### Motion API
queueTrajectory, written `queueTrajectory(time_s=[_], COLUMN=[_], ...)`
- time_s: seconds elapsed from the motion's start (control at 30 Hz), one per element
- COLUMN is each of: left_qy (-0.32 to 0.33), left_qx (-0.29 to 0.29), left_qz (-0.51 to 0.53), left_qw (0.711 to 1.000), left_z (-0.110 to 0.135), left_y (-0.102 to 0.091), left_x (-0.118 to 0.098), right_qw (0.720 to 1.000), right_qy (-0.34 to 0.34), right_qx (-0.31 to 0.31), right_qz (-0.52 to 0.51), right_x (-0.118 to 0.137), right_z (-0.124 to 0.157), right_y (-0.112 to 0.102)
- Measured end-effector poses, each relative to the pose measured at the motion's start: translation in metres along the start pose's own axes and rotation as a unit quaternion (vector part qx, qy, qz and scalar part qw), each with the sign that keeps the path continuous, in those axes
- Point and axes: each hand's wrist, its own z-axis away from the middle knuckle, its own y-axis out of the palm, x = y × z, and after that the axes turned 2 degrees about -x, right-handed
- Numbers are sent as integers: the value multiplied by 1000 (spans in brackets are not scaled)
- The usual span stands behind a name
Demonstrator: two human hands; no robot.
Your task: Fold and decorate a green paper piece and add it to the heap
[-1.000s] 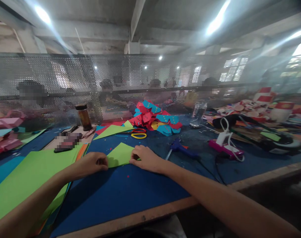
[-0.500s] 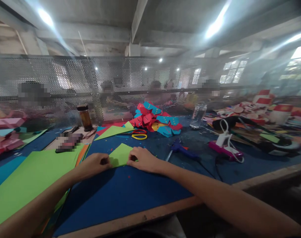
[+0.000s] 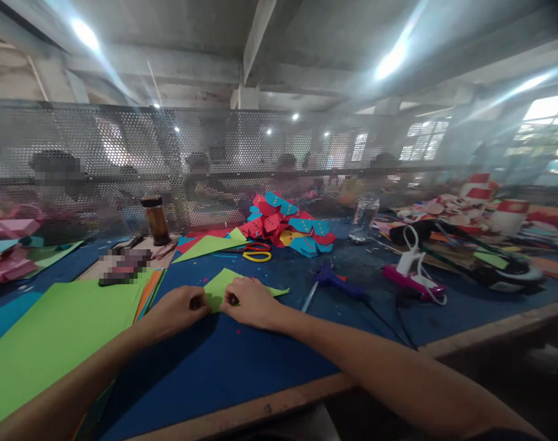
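A small folded piece of light green paper lies on the blue table top in front of me. My left hand is closed and pinches its left edge. My right hand rests on the paper with fingers curled, pressing and pinching it close to my left hand. The two hands almost touch. A corner of the paper sticks out to the right of my right hand.
A stack of large green sheets lies at the left. Beyond are scissors, a brown jar, a pile of red and blue paper pieces, a glue gun, a glass and a perforated metal screen with people behind.
My right hand has slid left along the green paper toward my left hand, uncovering the paper's right corner. The left hand has barely moved.
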Motion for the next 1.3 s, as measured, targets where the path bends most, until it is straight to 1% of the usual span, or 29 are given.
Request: queueTrajectory(time_s=[0.27,0.5,0.73,1.0,1.3], left_qy=[-22,-31,-31,-22,-30], left_qx=[-54,-83,-77,-75,-71], left_qz=[-23,-23,-9,-10,-6], left_qw=[998,996,997,997,997], left_z=[-5,-3,-4,-6,-4], left_y=[15,18,17,19,17], left_x=[-4,-8,-11,-6,-10], right_qw=[1000,999,999,998,999], right_qy=[13,17,18,30,19], right_qx=[-22,-37,-41,-49,-31], right_qz=[-5,-1,6,25,20], right_x=[3,5,8,5,1], right_z=[1,3,4,4,4], right_y=[4,4,2,3,1])
